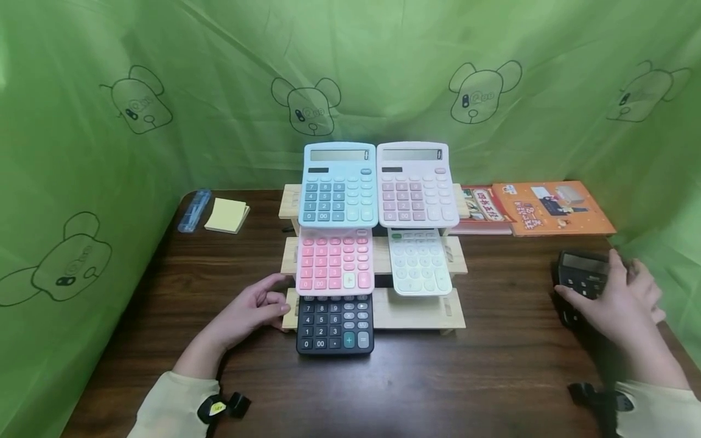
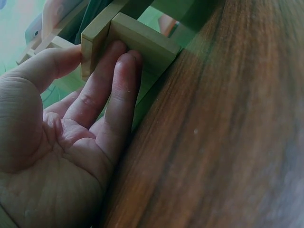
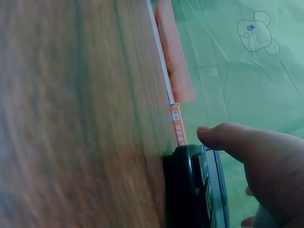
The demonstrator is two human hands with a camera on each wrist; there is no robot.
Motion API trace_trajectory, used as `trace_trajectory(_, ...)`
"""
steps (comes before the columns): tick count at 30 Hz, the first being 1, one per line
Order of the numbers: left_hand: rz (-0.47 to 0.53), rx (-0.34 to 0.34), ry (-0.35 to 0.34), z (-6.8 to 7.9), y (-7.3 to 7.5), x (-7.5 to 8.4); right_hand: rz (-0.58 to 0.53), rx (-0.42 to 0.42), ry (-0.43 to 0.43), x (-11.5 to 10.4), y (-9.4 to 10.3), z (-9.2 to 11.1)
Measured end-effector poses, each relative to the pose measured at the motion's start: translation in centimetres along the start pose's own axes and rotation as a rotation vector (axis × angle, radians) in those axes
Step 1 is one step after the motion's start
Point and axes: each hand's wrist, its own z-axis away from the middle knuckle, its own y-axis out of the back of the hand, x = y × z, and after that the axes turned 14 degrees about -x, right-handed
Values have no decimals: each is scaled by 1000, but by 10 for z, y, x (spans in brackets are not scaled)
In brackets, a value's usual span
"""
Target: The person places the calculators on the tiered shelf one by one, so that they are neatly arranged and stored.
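Note:
My left hand [image 1: 249, 313] holds the left end of the lowest step of a wooden display rack [image 1: 418, 310], thumb on its edge and fingertips underneath in the left wrist view. At the far right, my right hand [image 1: 627, 298] grips a black calculator [image 1: 583, 263] across its width, thumb at the left edge; the palm hides much of it. On the rack are a blue calculator [image 1: 339, 182], a lilac calculator [image 1: 417, 182], a pink calculator [image 1: 335, 261], a pale mint calculator [image 1: 420, 261] and another black calculator [image 1: 335, 325], whose lower end overhangs the step.
Behind and to the right of the rack lie an orange book [image 1: 553, 207] and a red book [image 1: 484, 204]. Yellow sticky notes [image 1: 227, 215] and a clear blue plastic item [image 1: 194, 211] lie at the back left. Green cloth [image 1: 383, 48] encloses the wooden table [image 1: 493, 365].

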Motion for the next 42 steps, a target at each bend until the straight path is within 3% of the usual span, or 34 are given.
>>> trace_trajectory(8,-5,5,-7,3,1,1,88,-124,42,-5,-4,1)
trace_trajectory(15,-2,1,-6,5,3,0,114,-125,87,-8,-9,2)
trace_trajectory(30,0,13,29,2,1,0,134,-151,58,-14,-11,5)
trace_trajectory(35,-8,10,33,0,-1,-2,167,-134,101,-32,-13,17)
trace_trajectory(42,-13,16,26,1,-2,0,176,-72,281,-79,-19,42)
